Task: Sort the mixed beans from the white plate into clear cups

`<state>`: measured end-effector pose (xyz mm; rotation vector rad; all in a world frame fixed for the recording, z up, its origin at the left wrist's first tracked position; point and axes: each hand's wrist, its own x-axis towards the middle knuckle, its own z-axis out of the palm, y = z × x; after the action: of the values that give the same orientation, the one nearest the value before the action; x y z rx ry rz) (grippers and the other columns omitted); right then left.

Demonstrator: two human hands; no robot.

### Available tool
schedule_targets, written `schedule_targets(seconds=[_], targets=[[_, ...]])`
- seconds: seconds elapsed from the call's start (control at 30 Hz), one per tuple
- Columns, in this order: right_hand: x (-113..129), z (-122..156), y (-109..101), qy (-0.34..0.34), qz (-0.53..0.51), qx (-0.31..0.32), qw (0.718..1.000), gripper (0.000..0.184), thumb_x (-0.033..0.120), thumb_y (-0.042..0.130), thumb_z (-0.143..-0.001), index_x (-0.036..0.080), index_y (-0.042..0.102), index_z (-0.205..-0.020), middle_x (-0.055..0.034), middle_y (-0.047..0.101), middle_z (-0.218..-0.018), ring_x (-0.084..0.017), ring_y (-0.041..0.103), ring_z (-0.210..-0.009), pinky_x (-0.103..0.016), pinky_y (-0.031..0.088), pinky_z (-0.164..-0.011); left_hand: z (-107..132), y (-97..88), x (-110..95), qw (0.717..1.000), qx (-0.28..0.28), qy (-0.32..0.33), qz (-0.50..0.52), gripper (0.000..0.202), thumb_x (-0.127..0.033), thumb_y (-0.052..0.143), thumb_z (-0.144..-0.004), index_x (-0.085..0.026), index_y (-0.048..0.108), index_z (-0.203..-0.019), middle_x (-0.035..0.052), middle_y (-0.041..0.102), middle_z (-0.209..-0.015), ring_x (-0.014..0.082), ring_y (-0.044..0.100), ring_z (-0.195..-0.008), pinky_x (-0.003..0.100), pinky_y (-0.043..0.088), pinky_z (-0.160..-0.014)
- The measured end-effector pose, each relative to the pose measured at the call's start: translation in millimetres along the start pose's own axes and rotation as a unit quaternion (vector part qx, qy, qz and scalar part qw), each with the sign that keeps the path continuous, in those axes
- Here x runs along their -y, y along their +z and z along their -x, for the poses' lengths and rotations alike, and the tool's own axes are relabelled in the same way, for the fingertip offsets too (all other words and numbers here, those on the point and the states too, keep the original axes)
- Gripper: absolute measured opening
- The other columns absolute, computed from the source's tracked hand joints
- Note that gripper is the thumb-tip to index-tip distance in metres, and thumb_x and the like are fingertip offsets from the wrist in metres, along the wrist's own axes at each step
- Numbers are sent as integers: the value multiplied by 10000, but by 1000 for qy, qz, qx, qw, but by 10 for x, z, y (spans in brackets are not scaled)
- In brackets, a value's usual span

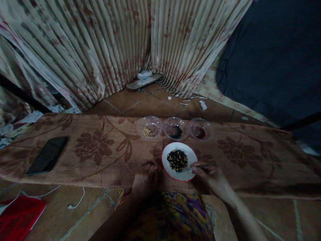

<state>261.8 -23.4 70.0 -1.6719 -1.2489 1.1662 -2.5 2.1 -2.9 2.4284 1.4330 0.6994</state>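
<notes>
A white plate [190, 156] with a red rim lies on a brown flowered mat [101, 150] and holds a heap of mixed dark and pale beans [177, 160]. My right hand [210, 177] rests beside the plate's right edge, pinched on thin metal tweezers [194, 167] whose tips reach into the heap. My left hand [145, 179] lies curled on the mat just left of the plate, with nothing visible in it. Behind the plate stand three clear cups: one with pale beans [149, 127], one with black beans [174, 128], one with reddish beans [200, 129].
A black phone [48, 155] lies on the mat's left part. A red item [16, 217] and a white cable [77, 202] are on the tiled floor at lower left. Striped curtains [105, 37], a sandal [143, 81] and a dark cloth [278, 50] lie beyond the mat.
</notes>
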Motion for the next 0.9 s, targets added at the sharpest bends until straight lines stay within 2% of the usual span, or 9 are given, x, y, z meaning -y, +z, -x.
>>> schedule_targets(seconds=[0.17,0.47,0.67,0.9], targets=[[-28,-16,10,-4,18,-3,1000,353,514,667,-774,174,726,-847,-63,732,-820,-203,654,-768,-277,488,-695,1,4,7,1000,1,1,-4,149,-207,431,-931,-212,566,-869,30,608,-835,154,573,-806,271,471,-729],[-55,-28,34,1,22,-11,1000,329,498,678,-752,176,726,-804,-68,742,-817,-207,654,-749,-290,491,-691,8,16,13,1000,-12,7,-5,133,-193,441,-921,-211,567,-881,29,609,-829,153,575,-805,268,476,-733],[-125,-47,57,1,16,-19,1000,317,476,685,-756,183,750,-857,-85,763,-898,-238,688,-831,-327,520,-750,20,34,21,1000,-14,3,-9,126,-204,444,-925,-215,567,-906,31,618,-848,159,585,-834,269,479,-735],[-73,-32,63,0,16,-25,1000,310,477,713,-735,196,764,-854,-84,767,-940,-270,701,-911,-377,532,-842,18,19,22,1000,3,0,-8,138,-201,437,-930,-222,573,-916,31,622,-866,156,585,-843,277,485,-754]])
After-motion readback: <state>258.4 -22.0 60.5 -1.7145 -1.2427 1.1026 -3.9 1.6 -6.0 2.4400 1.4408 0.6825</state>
